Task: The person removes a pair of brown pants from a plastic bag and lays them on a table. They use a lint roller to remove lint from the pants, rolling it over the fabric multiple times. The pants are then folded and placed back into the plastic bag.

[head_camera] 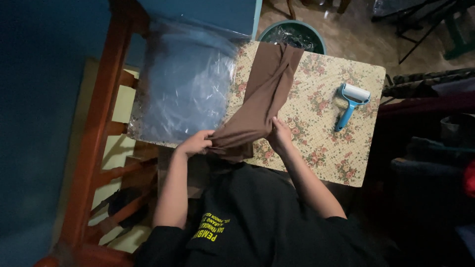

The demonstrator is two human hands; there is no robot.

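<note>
Nearest the body, the left hand [195,143] and right hand [279,134] each pinch a near edge of the brown cloth [262,94]; it stretches away from both grips across the floral tablecloth [321,148]; clear plastic sheeting [185,84] lies left; a blue lint roller [350,104] right; a green bin [292,34] beyond.

One brown cloth [262,99] at centre, two hands on it: left hand [195,143] at 7 o'clock of it, right hand [279,134] at 5 o'clock. One clear plastic bag [185,89] at 9 o'clock, one blue lint roller [351,103] at 3 o'clock, one green bin [293,35] at 12 o'clock. One floral-covered table [326,148], one wooden chair frame [101,133] far at 9 o'clock.
</note>
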